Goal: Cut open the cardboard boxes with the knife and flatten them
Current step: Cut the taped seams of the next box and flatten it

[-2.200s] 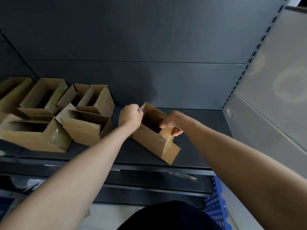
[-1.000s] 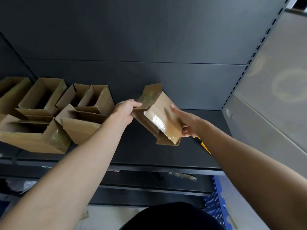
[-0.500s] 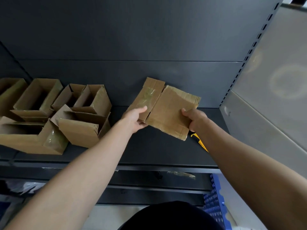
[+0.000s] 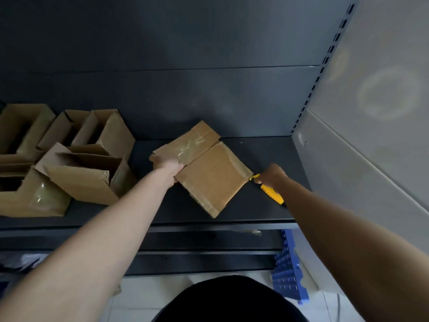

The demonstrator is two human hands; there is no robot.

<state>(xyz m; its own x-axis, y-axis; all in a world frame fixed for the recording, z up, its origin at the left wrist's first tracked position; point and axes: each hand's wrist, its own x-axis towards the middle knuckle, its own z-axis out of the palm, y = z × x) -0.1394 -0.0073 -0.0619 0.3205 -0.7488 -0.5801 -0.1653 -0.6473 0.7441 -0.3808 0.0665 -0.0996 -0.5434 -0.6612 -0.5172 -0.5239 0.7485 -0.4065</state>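
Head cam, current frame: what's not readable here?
Blade of the knife: head view, covered by the right hand and the flattened box corner.
Right hand's grip: head view, fingers behind its own back.
Leftmost boxes: head view, cut off by the left edge.
Flattened box underside: head view, faces away.

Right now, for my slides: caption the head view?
Left hand holds a flattened box; right hand grips the yellow knife beside it.

— Support surface?
— Dark metal shelf [image 4: 267, 154], closed by a back panel.
— Items on it?
— Left end: open cardboard boxes [image 4: 88, 182], clustered and touching one another. Centre: a flattened box [image 4: 213, 180], taped, set cornerwise; full contact with the shelf cannot be confirmed. Just beside its right corner: a yellow knife [image 4: 271, 194].
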